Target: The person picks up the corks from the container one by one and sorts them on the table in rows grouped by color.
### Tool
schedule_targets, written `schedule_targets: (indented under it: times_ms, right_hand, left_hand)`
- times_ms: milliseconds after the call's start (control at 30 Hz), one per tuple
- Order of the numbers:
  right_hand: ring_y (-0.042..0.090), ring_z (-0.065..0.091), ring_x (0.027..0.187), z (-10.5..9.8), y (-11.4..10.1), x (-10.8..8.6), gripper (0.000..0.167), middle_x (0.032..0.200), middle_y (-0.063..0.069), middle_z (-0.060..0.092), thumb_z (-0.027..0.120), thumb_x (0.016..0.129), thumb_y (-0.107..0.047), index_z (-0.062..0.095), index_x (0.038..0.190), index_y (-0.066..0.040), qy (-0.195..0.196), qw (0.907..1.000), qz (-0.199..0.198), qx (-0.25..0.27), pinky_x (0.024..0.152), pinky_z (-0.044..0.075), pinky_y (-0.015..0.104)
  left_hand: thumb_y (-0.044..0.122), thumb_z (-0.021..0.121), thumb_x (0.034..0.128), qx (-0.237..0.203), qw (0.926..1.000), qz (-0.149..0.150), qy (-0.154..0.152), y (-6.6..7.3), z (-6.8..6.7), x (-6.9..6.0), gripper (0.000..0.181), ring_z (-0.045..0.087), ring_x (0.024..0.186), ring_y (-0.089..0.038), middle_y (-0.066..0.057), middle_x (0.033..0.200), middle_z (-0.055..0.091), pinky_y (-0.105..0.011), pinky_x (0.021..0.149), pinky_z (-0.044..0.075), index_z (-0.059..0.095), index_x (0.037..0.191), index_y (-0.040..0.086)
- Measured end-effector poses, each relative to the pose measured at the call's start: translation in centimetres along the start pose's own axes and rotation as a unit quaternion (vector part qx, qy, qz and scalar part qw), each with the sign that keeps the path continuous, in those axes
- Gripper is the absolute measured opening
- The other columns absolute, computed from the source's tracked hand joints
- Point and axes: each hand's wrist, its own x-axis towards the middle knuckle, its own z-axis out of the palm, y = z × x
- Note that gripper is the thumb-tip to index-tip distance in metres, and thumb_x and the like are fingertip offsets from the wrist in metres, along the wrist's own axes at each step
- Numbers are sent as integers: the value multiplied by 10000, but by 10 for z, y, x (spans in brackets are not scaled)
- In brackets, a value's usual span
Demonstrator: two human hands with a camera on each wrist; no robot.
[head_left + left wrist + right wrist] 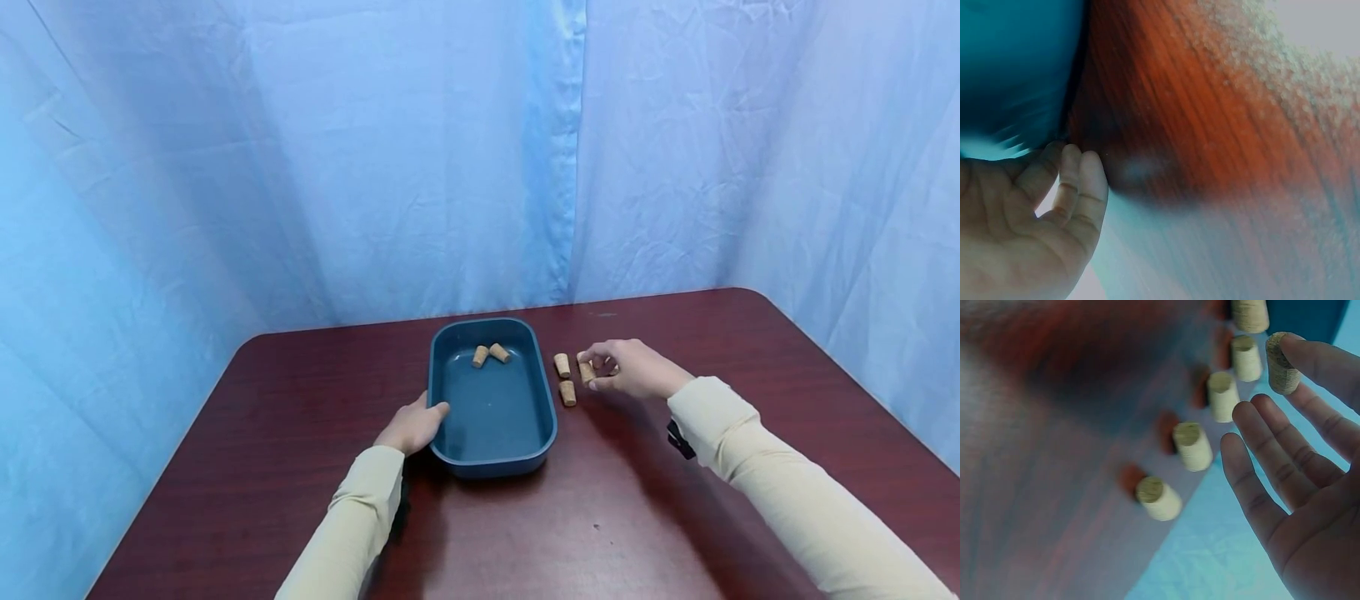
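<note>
A blue rectangular plastic tray (491, 462) stands on the table, with two corks (480, 357) lying inside near its far end. My left hand (412, 423) grips the tray's left wall, thumb over the rim and fingers outside; in the left wrist view the fingers (1084, 187) are against the tray's side (1016, 69). To the right of the tray, my right hand (633, 368) pinches a cork (1283, 365) between thumb and index finger, its other fingers extended. Several more corks (1192, 447) sit on the table beside and beneath that hand, some partly hidden in the head view.
The dark red wooden table (300, 467) has rounded far corners. Light blue curtains (420, 167) hang behind it and along both sides. Two loose corks (567, 393) lie close to the tray's right wall.
</note>
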Motion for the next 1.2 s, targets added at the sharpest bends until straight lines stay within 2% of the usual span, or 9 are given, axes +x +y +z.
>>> schedule_targets:
  times_ms: [167,367,633,1200]
  right_hand:
    - [248,614,914,9,9,-4,289,975,60,652,789,885,-125,707,1145,-30,-59,9997,227,38,833,535,449]
    - [259,564,936,16,16,-6,317,964,43,629,789,884,-124,719,1176,-24,-116,9995,261,-112,831,517,444]
    - [262,565,959,19,15,-7,345,1011,75,641,779,901,-160,700,1211,-30,-241,9986,455,-91,857,523,462]
    - [251,589,941,23,13,-8,360,1022,88,655,779,905,-173,704,1221,-20,-229,9985,492,-113,856,530,469]
  left_hand:
    - [304,381,1059,53,10000,-14,3,0,-1,0,636,461,1358,-425,-263,1560,385,-592,1103,360,237,1615,31]
    - [303,382,1054,51,10000,-45,8,1,-1,0,640,468,1349,-422,-264,1558,388,-589,1100,363,237,1616,35]
    - [308,377,1052,87,9999,-53,-5,1,0,-1,646,479,1339,-418,-262,1556,394,-591,1100,365,228,1617,32]
    - [305,381,1060,102,9999,14,-25,0,-1,0,633,485,1338,-414,-265,1548,403,-575,1088,381,241,1613,31]
